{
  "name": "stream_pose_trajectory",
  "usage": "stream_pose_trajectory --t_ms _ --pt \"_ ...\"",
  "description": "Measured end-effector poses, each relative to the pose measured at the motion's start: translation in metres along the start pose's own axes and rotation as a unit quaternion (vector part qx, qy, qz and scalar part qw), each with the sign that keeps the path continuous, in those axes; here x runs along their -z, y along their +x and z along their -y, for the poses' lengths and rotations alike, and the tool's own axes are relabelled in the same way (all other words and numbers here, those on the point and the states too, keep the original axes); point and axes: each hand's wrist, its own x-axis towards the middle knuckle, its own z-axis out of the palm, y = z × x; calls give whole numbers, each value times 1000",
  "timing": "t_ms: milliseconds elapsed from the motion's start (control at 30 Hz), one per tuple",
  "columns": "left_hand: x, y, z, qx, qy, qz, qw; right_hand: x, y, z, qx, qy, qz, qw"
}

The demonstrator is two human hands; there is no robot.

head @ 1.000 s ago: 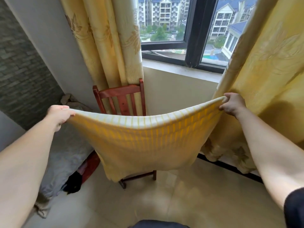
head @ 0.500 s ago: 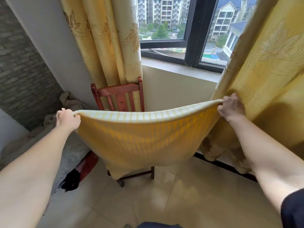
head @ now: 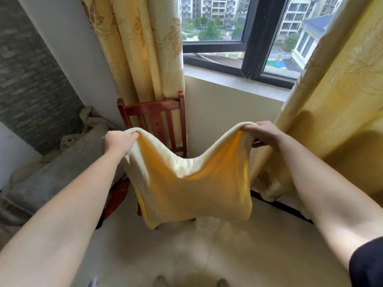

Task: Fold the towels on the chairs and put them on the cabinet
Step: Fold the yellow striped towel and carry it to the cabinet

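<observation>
With your left hand [head: 118, 141] and right hand [head: 262, 132] each clenched on a top corner of the soft yellow terry towel [head: 186, 191] sagging at frame centre, bring both corners together evenly, keeping edges aligned.

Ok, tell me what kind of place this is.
Probably a room in an upper-floor flat: the window looks down on apartment blocks, yellow curtains hang floor-length, and a wooden chair stands on the tiled floor.
</observation>
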Motion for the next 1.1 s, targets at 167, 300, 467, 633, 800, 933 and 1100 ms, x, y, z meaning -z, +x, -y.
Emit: stream_pose_trajectory --t_ms 167,300,467,633,800,933,1100 --pt "0 13 0 83 -276 -44 956 -5 21 8 -54 225 -54 971" --pt "2 40 38 188 -288 71 936 -5 47 -11 -184 328 -154 914" --pt "-3 30 41 124 40 33 991 -37 40 -12 -188 230 -2 955" --pt "-1 28 4 -51 202 60 976 -61 34 20 -66 186 42 979" --pt "-1 33 -24 -9 -29 72 997 -91 24 54 53 352 109 928" --pt "-11 39 -20 152 -193 297 923 -115 34 41 67 -18 29 997" --pt "-16 25 -13 216 -281 378 855 -125 34 47 104 39 -132 985"
